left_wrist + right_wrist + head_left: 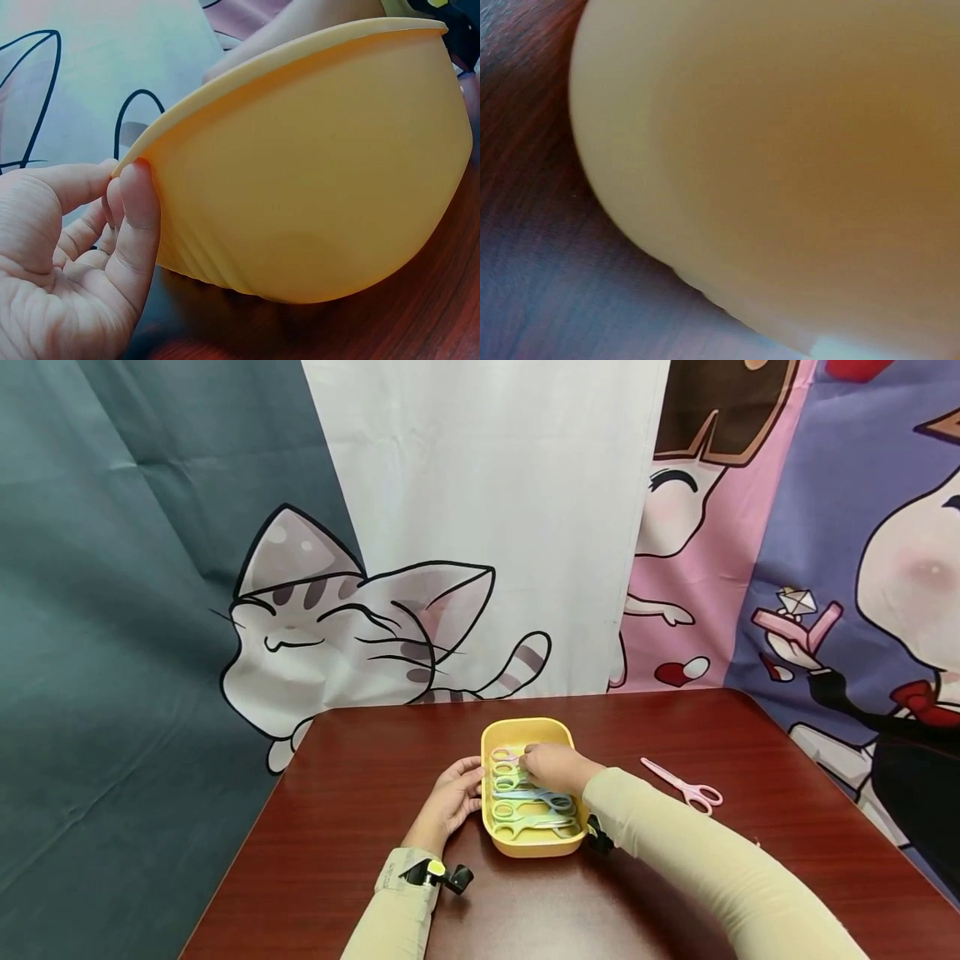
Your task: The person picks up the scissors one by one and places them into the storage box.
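Observation:
A yellow plastic bin (536, 850) on the table holds several scissors in pastel colours. Green scissors (507, 831) lie nearest its front, with blue scissors (517, 795) behind them. My left hand (450, 797) grips the bin's left rim, and the left wrist view shows its fingers against the yellow wall (300, 180). Reaching over the right side, my right hand (558, 768) has its fingers curled down at pink scissors (504, 755) near the back of the bin. Its fingertips are hidden. In the right wrist view, the blurred bin wall (780, 150) hides this hand.
Another pair of pink scissors (684, 787) lies on the table to the right of the bin, beyond my right forearm. The reddish-brown table (360, 752) ends at a printed cloth backdrop (487, 485) with a cartoon cat.

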`<state>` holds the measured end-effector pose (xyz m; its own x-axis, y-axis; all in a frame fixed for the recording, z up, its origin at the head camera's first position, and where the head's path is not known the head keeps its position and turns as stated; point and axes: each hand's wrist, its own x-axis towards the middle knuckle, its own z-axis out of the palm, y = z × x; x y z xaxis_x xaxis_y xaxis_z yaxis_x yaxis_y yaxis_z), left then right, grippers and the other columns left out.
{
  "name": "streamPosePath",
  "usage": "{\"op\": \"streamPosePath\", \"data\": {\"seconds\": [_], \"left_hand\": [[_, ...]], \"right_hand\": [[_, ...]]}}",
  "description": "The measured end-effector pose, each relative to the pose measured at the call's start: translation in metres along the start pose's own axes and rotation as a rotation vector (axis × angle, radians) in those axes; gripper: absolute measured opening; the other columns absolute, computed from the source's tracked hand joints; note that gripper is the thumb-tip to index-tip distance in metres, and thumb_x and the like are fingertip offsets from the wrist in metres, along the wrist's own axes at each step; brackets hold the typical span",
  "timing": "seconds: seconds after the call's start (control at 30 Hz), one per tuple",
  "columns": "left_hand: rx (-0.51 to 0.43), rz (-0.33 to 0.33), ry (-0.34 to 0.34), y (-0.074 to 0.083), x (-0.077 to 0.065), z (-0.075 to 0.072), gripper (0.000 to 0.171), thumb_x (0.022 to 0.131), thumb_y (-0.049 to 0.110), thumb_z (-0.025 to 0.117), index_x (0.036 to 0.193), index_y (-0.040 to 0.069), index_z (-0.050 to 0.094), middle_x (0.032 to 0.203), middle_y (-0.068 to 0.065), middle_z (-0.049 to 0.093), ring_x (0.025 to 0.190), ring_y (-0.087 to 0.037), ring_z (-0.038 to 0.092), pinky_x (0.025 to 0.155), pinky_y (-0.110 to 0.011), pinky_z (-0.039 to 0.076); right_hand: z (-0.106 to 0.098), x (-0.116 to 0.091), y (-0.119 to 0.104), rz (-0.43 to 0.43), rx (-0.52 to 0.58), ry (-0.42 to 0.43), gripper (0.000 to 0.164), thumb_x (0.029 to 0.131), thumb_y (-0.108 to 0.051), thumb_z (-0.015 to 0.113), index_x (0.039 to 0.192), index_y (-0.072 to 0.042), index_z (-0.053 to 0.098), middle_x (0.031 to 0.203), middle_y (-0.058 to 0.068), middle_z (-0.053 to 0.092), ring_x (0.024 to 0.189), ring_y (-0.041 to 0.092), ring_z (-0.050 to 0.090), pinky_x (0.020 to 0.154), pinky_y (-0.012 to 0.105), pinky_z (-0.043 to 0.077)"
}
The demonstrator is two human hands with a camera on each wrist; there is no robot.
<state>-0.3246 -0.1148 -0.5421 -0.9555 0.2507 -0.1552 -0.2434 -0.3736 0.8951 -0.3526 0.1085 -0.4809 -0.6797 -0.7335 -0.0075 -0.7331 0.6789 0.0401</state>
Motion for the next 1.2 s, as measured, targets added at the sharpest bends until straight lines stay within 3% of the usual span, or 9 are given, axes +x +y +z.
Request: {"op": "streamPosePath", "data": {"seconds": [0.4, 0.9, 1.03, 1.2], "left_hand": [[-0.010, 0.010, 0.004, 0.003, 0.003, 0.002, 0.032, 0.102, 0.004, 0.056, 0.131, -0.003, 0.046, 0.090, -0.001, 0.063, 0.062, -0.007, 0.057, 0.051, -0.022, 0.052], [-0.016, -0.001, 0.003, 0.001, 0.001, 0.000, 0.033, 0.101, 0.004, 0.058, 0.131, -0.004, 0.047, 0.090, -0.002, 0.063, 0.062, -0.008, 0.057, 0.050, -0.022, 0.053], [-0.016, 0.000, 0.001, 0.001, 0.001, 0.000, 0.032, 0.101, 0.004, 0.057, 0.131, -0.003, 0.047, 0.091, -0.002, 0.063, 0.062, -0.008, 0.057, 0.051, -0.022, 0.053], [-0.014, -0.004, -0.004, 0.002, 0.001, -0.001, 0.035, 0.102, 0.005, 0.056, 0.134, -0.004, 0.045, 0.091, -0.002, 0.063, 0.062, -0.008, 0.056, 0.051, -0.022, 0.052]], "right_hand": [[0.002, 0.004, -0.003, 0.078, 0.048, -0.034, 0.016, 0.098, -0.021, 0.069, 0.084, -0.017, 0.061, 0.078, -0.004, 0.049, 0.068, 0.011, 0.047, 0.063, 0.027, 0.043], [0.005, 0.005, -0.006, 0.135, 0.084, -0.024, 0.009, 0.095, -0.021, 0.072, 0.094, -0.014, 0.067, 0.086, -0.003, 0.057, 0.075, 0.011, 0.053, 0.068, 0.029, 0.049], [0.003, 0.003, -0.006, 0.114, 0.097, 0.012, 0.013, 0.094, -0.023, 0.074, 0.102, -0.014, 0.071, 0.092, -0.001, 0.062, 0.082, 0.013, 0.061, 0.075, 0.031, 0.054], [-0.010, -0.010, -0.002, 0.125, 0.198, 0.139, 0.023, 0.093, -0.023, 0.075, 0.112, -0.010, 0.072, 0.104, 0.002, 0.065, 0.096, 0.019, 0.064, 0.086, 0.038, 0.055]]}}
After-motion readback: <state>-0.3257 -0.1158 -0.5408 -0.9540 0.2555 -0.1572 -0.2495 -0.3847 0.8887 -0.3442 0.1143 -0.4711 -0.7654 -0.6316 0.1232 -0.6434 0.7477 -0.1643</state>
